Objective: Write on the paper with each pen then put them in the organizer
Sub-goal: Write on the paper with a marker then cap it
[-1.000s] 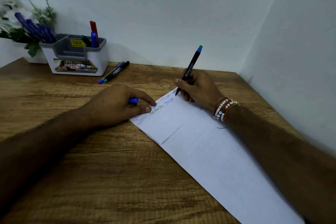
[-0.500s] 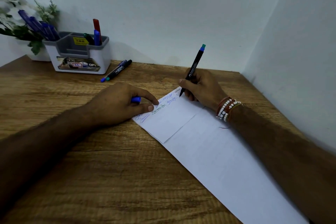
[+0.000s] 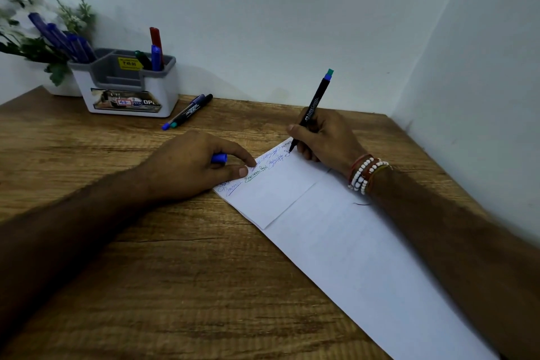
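You are writing on the paper (image 3: 350, 257).
The organizer (image 3: 125, 88) is standing back left, two pens (image 3: 187, 111) lying beside it; your left hand (image 3: 193, 166) is curling round a blue cap (image 3: 219, 158), pinning the sheet; your right hand (image 3: 324, 137) is pinching the black pen (image 3: 312, 108), tip touching paper.

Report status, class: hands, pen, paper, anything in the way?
Right hand grips black pen, tip on paper. Left hand holds blue cap, pins paper edge. Two loose pens beside organizer, not blocking.
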